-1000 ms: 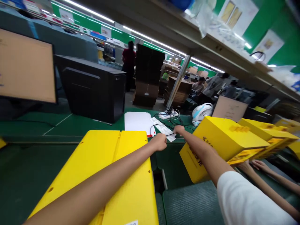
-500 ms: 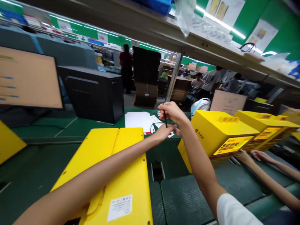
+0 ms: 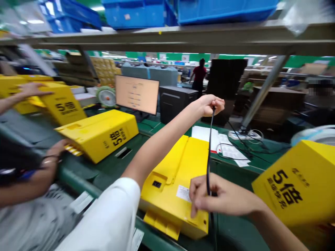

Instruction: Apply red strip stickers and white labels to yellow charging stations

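My left hand (image 3: pixel 212 105) is raised over the bench with its fingers closed on the upper part of a black cable (image 3: pixel 209 150). The cable runs down nearly straight to my right hand (image 3: pixel 216 195), whose thumb and fingers are closed around it lower down. A small dark part shows at the right palm, too hidden to name. Behind the right hand lies a yellow box-shaped unit (image 3: pixel 197 162) with a white label (image 3: pixel 183 192) and a black socket (image 3: pixel 157 184) in a recess. The cable's lower end leaves the view at the bottom.
More yellow units stand at right (image 3: pixel 290 181) and left (image 3: pixel 104 134). Co-workers' hands (image 3: pixel 31 90) are near the left ones. Behind are white papers (image 3: pixel 206 134), a power strip (image 3: pixel 244 135), a monitor (image 3: pixel 137 94) and a black computer case (image 3: pixel 178 101). A shelf (image 3: pixel 157 40) crosses overhead.
The view has swung left. My hands, close together on the cable before, are now apart: the left is high, the right low, with a stretch of cable between them.
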Action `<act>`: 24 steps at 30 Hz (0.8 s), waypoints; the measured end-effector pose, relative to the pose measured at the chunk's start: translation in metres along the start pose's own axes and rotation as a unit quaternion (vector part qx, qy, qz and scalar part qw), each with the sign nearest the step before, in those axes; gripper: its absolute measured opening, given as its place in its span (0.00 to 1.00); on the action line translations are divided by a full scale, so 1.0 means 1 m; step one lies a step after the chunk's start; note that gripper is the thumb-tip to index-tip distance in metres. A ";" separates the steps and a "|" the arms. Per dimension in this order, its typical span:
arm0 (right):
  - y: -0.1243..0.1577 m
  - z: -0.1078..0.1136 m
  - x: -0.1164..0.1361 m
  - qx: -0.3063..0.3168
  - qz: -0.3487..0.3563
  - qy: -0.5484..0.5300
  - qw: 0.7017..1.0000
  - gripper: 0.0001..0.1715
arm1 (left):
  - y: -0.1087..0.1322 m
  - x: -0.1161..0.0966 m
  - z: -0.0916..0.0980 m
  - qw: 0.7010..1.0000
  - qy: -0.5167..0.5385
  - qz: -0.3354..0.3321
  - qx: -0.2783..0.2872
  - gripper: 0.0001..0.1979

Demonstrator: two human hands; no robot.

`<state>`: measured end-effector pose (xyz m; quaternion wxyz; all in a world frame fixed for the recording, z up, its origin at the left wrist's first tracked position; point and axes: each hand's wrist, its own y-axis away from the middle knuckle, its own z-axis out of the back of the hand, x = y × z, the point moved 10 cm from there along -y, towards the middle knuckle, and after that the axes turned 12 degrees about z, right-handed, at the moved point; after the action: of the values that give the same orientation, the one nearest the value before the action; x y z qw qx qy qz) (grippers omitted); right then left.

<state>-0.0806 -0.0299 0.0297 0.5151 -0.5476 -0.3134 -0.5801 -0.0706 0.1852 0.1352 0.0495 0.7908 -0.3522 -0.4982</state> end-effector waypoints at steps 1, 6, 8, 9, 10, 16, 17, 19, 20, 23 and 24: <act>0.000 -0.019 0.006 0.039 0.014 -0.024 0.999 0.16 | -0.002 -0.002 0.014 1.000 0.007 -0.001 -0.024 0.13; 0.006 -0.079 0.006 0.186 -0.091 -0.271 0.940 0.21 | -0.009 -0.001 0.071 0.995 -0.006 -0.004 -0.096 0.10; 0.001 -0.086 0.006 0.226 -0.144 -0.318 0.909 0.22 | -0.006 0.005 0.088 0.994 -0.036 -0.003 -0.106 0.13; -0.008 -0.082 0.008 0.230 -0.141 -0.318 0.909 0.21 | -0.002 0.008 0.098 0.992 -0.057 -0.004 -0.111 0.16; -0.022 -0.071 0.009 0.210 -0.121 -0.299 0.923 0.19 | 0.005 0.013 0.109 0.990 -0.081 -0.009 -0.118 0.18; -0.104 0.013 -0.017 -0.008 -0.021 0.072 0.997 0.10 | 0.091 0.073 0.204 0.949 -0.180 -0.114 -0.233 0.15; -0.109 0.013 -0.023 -0.009 -0.015 0.101 0.995 0.06 | 0.106 0.090 0.218 0.944 -0.181 -0.128 -0.246 0.16; -0.115 0.005 -0.030 -0.002 0.001 0.128 0.992 0.02 | 0.125 0.127 0.236 0.943 -0.170 -0.139 -0.251 0.28; -0.114 0.000 -0.031 0.003 0.009 0.140 0.990 0.02 | 0.130 0.145 0.242 0.946 -0.159 -0.137 -0.245 0.34; -0.107 -0.013 -0.030 0.025 0.019 0.172 0.985 0.04 | 0.132 0.186 0.246 0.961 -0.111 -0.134 -0.215 0.44; -0.104 -0.016 -0.030 0.033 0.018 0.182 0.983 0.04 | 0.130 0.193 0.246 0.964 -0.093 -0.138 -0.208 0.44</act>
<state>-0.1875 -0.0087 0.0189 0.5916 -0.4212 -0.2236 -0.6501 -0.2901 0.0380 -0.0768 0.1108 0.7539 -0.1309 -0.6342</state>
